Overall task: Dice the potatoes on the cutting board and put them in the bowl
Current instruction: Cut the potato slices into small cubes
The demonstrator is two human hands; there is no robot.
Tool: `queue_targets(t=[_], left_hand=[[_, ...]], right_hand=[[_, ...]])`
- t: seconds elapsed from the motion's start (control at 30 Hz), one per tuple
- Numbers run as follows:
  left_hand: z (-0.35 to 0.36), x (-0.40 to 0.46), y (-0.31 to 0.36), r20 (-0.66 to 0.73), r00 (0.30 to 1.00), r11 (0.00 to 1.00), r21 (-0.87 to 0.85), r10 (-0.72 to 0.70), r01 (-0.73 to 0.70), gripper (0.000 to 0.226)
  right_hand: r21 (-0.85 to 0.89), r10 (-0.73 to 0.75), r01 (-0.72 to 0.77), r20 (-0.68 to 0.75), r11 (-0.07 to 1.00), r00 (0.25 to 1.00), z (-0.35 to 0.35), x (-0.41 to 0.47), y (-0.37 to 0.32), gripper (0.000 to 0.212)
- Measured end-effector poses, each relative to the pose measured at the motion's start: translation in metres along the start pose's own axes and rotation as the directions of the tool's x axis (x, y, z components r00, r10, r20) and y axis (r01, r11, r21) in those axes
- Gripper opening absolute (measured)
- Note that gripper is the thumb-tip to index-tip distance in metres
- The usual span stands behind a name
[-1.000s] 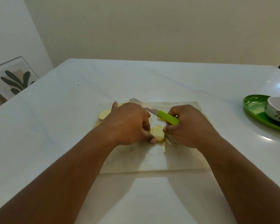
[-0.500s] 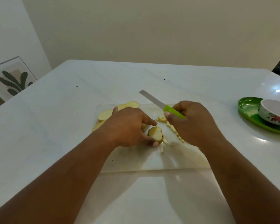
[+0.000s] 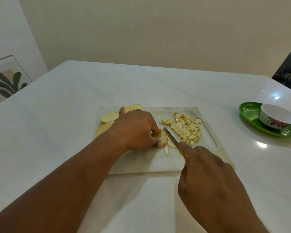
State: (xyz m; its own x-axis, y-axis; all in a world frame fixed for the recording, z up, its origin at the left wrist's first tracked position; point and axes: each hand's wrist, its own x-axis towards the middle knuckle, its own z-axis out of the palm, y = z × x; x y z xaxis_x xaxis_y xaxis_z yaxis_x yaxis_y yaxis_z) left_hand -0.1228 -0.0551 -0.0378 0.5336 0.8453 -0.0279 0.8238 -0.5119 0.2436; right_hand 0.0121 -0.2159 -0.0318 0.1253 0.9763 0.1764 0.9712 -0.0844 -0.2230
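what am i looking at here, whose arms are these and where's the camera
There is no machine here. The camera sits on a person's head and looks down, so the arms are that person's own. The left hand holds a stack of potato slices steady on a white cutting board. The right hand grips a green-handled knife, its blade beside the stack. Diced potato is piled on the board's right, whole slices lie on its left. A flowered bowl stands on a green tray at the far right.
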Motion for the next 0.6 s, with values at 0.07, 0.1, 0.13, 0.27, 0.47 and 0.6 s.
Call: queue_targets(t=[0.07,0.1,0.13,0.27,0.47,0.6], left_hand=[[-0.001,-0.002,0.003,-0.004,1.000,0.999,0.046,0.017,-0.016,0.050],[-0.001,-0.003,0.004,-0.005,1.000,0.997,0.070,0.026,-0.025,0.048],[-0.001,-0.003,0.005,-0.007,0.999,0.996,0.088,0.032,-0.031,0.046],[0.000,-0.003,0.006,-0.014,0.999,0.991,0.127,0.040,-0.038,0.040],[0.001,-0.002,0.006,-0.031,0.999,0.991,0.125,0.041,-0.037,0.039],[0.001,-0.003,0.007,-0.039,0.999,0.994,0.108,0.027,-0.023,0.037]], right_hand=[[-0.030,0.002,-0.002,-0.027,1.000,1.000,0.005,0.001,0.000,0.066],[-0.040,-0.001,0.000,-0.044,0.999,0.999,0.007,0.002,0.000,0.066],[-0.053,0.001,-0.004,-0.048,0.999,0.999,0.008,0.002,-0.001,0.067],[-0.073,0.016,-0.021,-0.077,0.997,0.997,0.013,0.002,-0.008,0.066],[-0.083,0.031,-0.039,-0.091,0.996,0.995,0.025,0.006,-0.009,0.066],[-0.079,0.026,-0.032,-0.066,0.996,0.997,0.027,0.009,-0.013,0.065]])
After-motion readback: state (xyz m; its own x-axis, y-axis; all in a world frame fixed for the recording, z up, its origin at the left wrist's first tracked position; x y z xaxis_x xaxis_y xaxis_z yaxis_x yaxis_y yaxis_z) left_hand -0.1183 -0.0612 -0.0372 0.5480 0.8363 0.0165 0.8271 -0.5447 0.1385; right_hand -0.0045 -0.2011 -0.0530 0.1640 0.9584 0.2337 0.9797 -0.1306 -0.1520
